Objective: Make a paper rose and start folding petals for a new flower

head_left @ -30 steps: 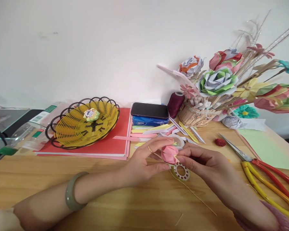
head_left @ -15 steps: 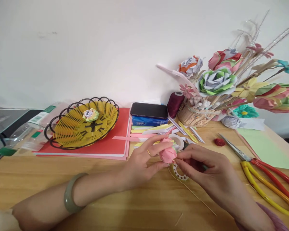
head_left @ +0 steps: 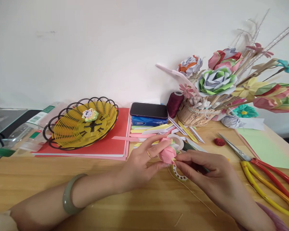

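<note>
The left hand (head_left: 144, 160) grips a pink paper flower bud (head_left: 167, 153) between thumb and fingers, just above the wooden tabletop (head_left: 125, 205). The right hand (head_left: 207, 175) pinches the bud's base with thumb and forefinger closed. A perforated tape reel (head_left: 179, 173) lies directly beneath the bud, with a thin stem wire (head_left: 199, 200) trailing toward the near edge. Scissors (head_left: 262, 173) with red and yellow handles rest to the right. A yellow wire basket (head_left: 83, 123) sits on red paper at the left.
</note>
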{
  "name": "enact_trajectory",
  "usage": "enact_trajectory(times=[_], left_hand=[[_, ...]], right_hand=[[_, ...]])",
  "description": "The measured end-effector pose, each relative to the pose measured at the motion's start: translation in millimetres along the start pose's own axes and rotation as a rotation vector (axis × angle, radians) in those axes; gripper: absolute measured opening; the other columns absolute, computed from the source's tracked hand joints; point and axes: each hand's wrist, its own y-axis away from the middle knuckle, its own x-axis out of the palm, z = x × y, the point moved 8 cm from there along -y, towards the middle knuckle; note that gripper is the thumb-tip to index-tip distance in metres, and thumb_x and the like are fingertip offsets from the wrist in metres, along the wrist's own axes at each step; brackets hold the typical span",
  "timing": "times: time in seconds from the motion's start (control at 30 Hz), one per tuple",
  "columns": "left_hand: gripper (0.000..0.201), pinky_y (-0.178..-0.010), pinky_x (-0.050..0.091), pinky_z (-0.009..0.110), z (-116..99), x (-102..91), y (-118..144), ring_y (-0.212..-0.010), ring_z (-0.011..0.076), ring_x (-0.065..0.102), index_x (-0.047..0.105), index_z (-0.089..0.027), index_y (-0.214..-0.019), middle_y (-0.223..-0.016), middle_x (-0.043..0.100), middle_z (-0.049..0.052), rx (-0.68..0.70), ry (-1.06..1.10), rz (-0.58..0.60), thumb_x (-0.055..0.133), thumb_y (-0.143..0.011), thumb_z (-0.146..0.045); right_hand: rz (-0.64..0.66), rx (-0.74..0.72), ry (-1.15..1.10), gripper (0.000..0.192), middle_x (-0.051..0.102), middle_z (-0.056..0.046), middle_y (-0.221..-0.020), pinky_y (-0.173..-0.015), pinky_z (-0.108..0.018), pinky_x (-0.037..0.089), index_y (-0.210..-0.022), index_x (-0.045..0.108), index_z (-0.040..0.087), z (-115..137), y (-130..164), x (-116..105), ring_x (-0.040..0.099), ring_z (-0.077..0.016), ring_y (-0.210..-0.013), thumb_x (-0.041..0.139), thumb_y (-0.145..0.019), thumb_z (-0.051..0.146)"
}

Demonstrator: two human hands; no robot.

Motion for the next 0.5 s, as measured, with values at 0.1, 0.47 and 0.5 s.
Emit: enact_trajectory(times=[0.1, 0.47, 0.5], left_hand=[[0.053, -0.093, 0.048, 0.037, 0, -0.4, 0, -0.115, 0.0199, 0.049, 0.038, -0.028, -0.13, -0.125, 0.046, 0.01, 0.002, -0.007, -0.003, 0.056, -0.081, -0.018], [0.055, -0.091, 0.049, 0.032, -7, -2.4, -1, -0.114, 0.0193, 0.049, 0.037, -0.025, -0.131, -0.124, 0.045, 0.012, 0.088, -0.025, -0.039, 0.056, -0.081, -0.015], [0.054, -0.091, 0.049, 0.032, -7, -2.0, 0, -0.114, 0.0196, 0.05, 0.037, -0.025, -0.131, -0.125, 0.045, 0.012, 0.093, -0.019, -0.039, 0.055, -0.081, -0.015]], right_hand=[[0.023, 0.009, -0.021, 0.018, 0.067, 0.0, -0.068, -0.05, -0.021, 0.043, -0.077, 0.068, 0.021, 0, 0, 1, 0.058, -0.0124, -0.057, 0.051, -0.082, 0.026], [0.082, 0.12, -0.163, 0.019, 0.065, 0.001, -0.066, -0.049, -0.021, 0.04, -0.078, 0.07, 0.024, -8, 0, 7, 0.052, -0.0123, -0.056, 0.053, -0.081, 0.033], [0.083, 0.136, -0.182, 0.019, 0.065, 0.0, -0.065, -0.049, -0.021, 0.039, -0.075, 0.07, 0.023, -10, 0, 7, 0.051, -0.0124, -0.056, 0.054, -0.081, 0.033]])
